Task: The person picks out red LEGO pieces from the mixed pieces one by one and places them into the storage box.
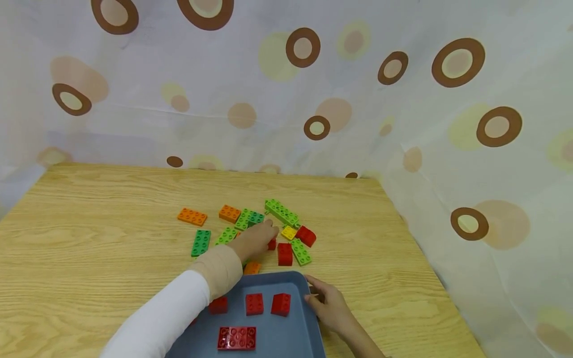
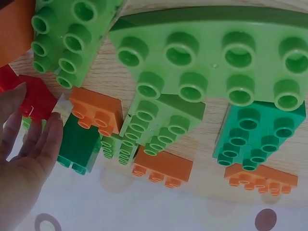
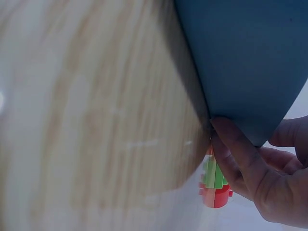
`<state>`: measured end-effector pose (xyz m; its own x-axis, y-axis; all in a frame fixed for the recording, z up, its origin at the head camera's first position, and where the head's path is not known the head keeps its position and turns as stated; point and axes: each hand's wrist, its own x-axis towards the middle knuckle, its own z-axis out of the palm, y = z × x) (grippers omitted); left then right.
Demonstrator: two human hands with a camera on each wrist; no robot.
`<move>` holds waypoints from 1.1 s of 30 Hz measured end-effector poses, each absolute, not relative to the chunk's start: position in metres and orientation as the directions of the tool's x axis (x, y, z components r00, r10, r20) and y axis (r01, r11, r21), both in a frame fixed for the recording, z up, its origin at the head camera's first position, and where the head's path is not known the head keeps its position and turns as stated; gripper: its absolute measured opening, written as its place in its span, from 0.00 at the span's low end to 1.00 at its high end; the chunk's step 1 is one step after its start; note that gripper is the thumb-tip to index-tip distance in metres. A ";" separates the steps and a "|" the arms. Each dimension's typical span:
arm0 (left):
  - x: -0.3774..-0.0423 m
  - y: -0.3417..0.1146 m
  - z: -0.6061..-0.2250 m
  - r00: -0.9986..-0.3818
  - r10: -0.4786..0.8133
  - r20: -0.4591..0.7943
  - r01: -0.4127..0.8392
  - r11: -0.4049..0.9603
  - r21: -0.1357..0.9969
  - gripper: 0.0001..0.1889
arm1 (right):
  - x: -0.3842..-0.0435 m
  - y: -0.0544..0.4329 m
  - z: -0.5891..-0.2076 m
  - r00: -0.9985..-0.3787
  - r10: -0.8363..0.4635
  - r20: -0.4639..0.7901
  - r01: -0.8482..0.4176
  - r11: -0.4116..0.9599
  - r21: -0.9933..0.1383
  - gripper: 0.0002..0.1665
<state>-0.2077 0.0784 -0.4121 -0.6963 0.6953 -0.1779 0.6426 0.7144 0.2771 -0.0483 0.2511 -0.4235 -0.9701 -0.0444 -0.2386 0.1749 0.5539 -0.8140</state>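
Note:
My left hand (image 1: 258, 239) reaches over the scattered building bricks beyond the tray. Its fingers are at a red brick (image 1: 271, 244), partly covered by the hand. In the left wrist view a red brick (image 2: 37, 98) shows between thumb and fingers, which look loosely bent and not closed round it. My right hand (image 1: 330, 307) holds the blue-grey tray (image 1: 293, 279) at its far right corner. In the right wrist view, fingers (image 3: 243, 151) press the outer wall of the tray (image 3: 240, 62), with the thumb on the other side.
Several red bricks, such as a 2x4 brick (image 1: 237, 338), lie in the tray. Around the left hand are a light green long brick (image 1: 282, 213), a dark green brick (image 1: 201, 242), an orange brick (image 1: 192, 217) and a yellow brick (image 1: 288, 232). A patterned cloth (image 1: 241, 74) hangs behind the wooden table (image 1: 112, 214).

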 end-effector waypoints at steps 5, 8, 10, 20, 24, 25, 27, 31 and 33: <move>-0.208 0.077 -0.413 -0.689 0.703 -0.176 0.646 0.706 0.290 0.12 | -0.048 0.251 -0.424 -0.970 -0.049 -0.237 0.172 0.549 -0.818 0.28; -0.208 0.074 -0.414 -0.685 0.712 -0.154 0.657 0.695 0.292 0.11 | -0.048 0.250 -0.424 -0.971 -0.050 -0.234 0.169 0.550 -0.818 0.28; -0.207 0.073 -0.414 -0.683 0.718 -0.138 0.660 0.687 0.304 0.10 | -0.049 0.250 -0.424 -0.972 -0.051 -0.230 0.164 0.551 -0.818 0.28; -0.198 0.067 -0.402 -0.638 0.769 -0.034 0.704 0.600 0.380 0.07 | -0.047 0.251 -0.423 -0.975 -0.036 -0.221 0.166 0.549 -0.820 0.28; -0.190 0.066 -0.394 -0.613 0.790 -0.010 0.719 0.564 0.407 0.07 | -0.047 0.250 -0.424 -0.975 -0.032 -0.221 0.168 0.550 -0.818 0.28; -0.188 0.065 -0.392 -0.608 0.794 -0.012 0.720 0.558 0.411 0.07 | -0.047 0.250 -0.424 -0.975 -0.030 -0.221 0.169 0.549 -0.819 0.28; -0.183 0.065 -0.388 -0.594 0.805 -0.013 0.727 0.544 0.419 0.07 | -0.047 0.250 -0.424 -0.974 -0.027 -0.225 0.175 0.544 -0.821 0.28; -0.172 0.064 -0.382 -0.544 0.839 0.010 0.773 0.497 0.394 0.07 | -0.047 0.251 -0.425 -0.977 -0.031 -0.213 0.164 0.534 -0.830 0.27; -0.166 0.063 -0.380 -0.508 0.860 0.041 0.802 0.455 0.386 0.07 | -0.046 0.252 -0.425 -0.979 -0.035 -0.202 0.154 0.526 -0.837 0.27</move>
